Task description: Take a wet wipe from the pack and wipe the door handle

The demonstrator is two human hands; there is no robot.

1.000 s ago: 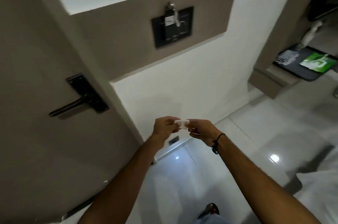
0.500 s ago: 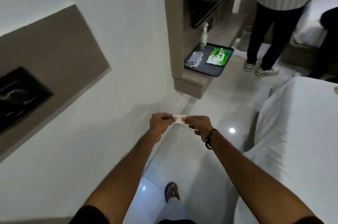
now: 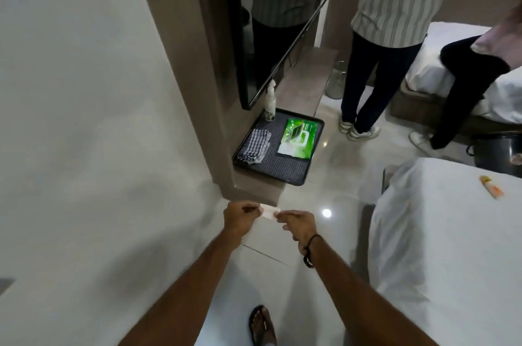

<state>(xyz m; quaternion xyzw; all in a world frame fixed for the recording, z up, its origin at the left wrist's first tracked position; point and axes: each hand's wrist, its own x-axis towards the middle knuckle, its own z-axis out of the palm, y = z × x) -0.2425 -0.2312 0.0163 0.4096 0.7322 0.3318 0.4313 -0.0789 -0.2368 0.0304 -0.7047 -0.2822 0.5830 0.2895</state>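
Note:
A small folded white wet wipe (image 3: 269, 211) is pinched between my two hands in front of me, above the floor. My left hand (image 3: 240, 218) grips its left end and my right hand (image 3: 298, 225), with a black band on the wrist, grips its right end. The green wet wipe pack (image 3: 298, 138) lies on a black tray (image 3: 285, 169) on a low ledge ahead, well beyond my hands. The door handle is out of view.
On the tray also lie a checked cloth (image 3: 254, 145) and a spray bottle (image 3: 270, 104). A white wall runs along the left. A white bed (image 3: 446, 246) fills the right. Two people (image 3: 395, 34) stand or sit ahead on the tiled floor. A dark mirror hangs above the ledge.
The view has swung right, from the door and its handle to the ledge with the tray. Both hands have kept their grip on the wipe.

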